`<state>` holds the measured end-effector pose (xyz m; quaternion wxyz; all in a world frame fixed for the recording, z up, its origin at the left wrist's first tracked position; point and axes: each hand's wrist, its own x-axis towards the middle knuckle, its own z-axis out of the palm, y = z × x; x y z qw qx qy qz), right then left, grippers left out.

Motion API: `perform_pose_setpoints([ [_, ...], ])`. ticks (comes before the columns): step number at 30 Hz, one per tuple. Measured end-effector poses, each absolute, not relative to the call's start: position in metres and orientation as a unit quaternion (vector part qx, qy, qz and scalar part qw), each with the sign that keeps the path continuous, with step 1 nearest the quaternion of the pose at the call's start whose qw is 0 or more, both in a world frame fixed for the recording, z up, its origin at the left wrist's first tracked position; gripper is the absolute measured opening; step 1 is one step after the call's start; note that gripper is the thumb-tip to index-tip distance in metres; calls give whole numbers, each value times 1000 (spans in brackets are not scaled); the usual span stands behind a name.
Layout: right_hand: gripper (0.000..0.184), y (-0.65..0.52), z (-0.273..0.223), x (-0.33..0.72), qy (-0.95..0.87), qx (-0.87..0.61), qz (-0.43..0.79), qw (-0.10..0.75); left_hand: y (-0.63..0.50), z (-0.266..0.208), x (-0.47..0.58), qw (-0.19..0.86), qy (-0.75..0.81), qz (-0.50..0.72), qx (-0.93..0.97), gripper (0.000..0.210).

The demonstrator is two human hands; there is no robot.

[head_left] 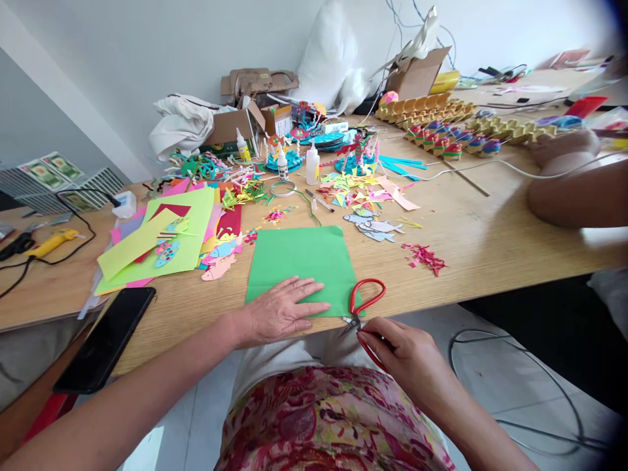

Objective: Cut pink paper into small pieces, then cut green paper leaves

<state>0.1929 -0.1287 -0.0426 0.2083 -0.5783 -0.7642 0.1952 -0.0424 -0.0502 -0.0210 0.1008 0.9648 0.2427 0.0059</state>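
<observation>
A square sheet of green paper (304, 258) lies on the wooden table, close to its front edge. My left hand (284, 306) rests flat on the sheet's lower part, fingers spread. At the sheet's lower right corner, my right hand (400, 350) grips the lower handle of red-handled scissors (367, 297). Their handles stand wide apart, and the blades point left near the table edge. Some fingers of my right hand are hidden behind the handle. Small paper fish cutouts (375, 227) lie beyond the sheet on the right, and red paper scraps (426, 258) lie nearer.
Coloured paper sheets (196, 229) are stacked at the left, with a black phone (105, 340) at the edge. Glue bottles (313, 163) stand behind the sheet. Egg cartons (422, 111) with painted pieces sit at back right, near another person's arm (574, 176).
</observation>
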Motion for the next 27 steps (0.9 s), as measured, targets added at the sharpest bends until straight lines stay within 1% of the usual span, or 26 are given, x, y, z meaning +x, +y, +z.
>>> perform_pose_setpoints([
  [3,20,-126,-42,190,-768,-575,191,207,-53,-26,-42,94,241,11,966,42],
  [12,27,-130,-43,193,-784,-554,193,202,-58,-28,-40,81,245,23,966,42],
  [22,26,-128,-41,186,-785,-556,181,205,-60,-30,-39,73,252,24,965,41],
  [27,25,-132,-40,189,-782,-554,206,199,-61,-30,-39,65,254,21,965,41],
])
